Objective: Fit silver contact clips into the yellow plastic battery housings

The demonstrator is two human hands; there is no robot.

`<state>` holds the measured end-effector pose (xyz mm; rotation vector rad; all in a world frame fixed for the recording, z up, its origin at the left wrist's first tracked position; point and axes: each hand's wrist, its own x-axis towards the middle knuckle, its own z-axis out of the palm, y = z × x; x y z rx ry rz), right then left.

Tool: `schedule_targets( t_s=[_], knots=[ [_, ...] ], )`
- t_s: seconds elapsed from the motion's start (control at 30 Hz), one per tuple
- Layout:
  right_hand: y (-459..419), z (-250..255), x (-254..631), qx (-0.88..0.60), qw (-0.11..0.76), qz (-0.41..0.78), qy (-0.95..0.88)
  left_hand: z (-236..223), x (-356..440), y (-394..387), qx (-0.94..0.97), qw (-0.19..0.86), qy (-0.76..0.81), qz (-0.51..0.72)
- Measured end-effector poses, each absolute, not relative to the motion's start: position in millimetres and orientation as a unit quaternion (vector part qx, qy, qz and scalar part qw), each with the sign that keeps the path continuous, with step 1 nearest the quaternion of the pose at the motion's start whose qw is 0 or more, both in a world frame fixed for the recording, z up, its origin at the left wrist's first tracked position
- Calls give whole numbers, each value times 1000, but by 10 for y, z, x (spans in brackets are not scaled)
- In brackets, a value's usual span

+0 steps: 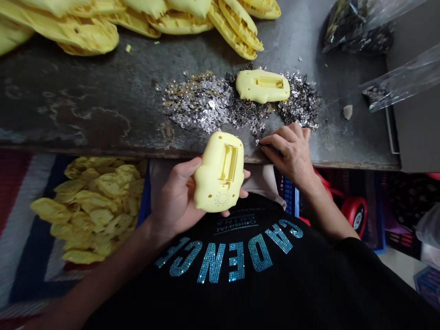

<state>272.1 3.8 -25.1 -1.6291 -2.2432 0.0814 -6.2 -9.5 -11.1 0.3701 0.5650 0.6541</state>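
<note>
My left hand [182,192] is wrapped round a yellow plastic toy casing [220,183], its thumb on one edge and fingertips showing at the other. A battery compartment and a cluster of small holes face up on the casing. At the table's front edge, my right hand [290,151] pinches a small metal contact piece [257,143] between thumb and fingers. Beyond it lie heaps of tiny metal contact pieces [202,103], silvery on the left and darker on the right. A second yellow casing [247,87] rests on top of the darker heap.
Yellow shell halves [185,23] are piled along the back of the dark metal table [137,101]. Clear bags [367,36] of metal pieces stand at the back right. Below left, a heap of yellow parts [103,197] lies by my lap; a red wheel [355,215] is below right.
</note>
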Motion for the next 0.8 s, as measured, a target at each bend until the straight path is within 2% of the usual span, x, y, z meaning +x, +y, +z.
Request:
schedule_targets(
  t_s=[0.13,0.27,0.8],
  knots=[
    [-17,-111,2656,-537,248,43,-805,-103,-42,-94,177,901,262,297],
    [-103,140,2544,-484,298,107,-816,-81,-28,-119,172,910,254,280],
    [-45,243,2480,-434,240,50,-867,32,-59,-243,135,930,233,251]
  ],
)
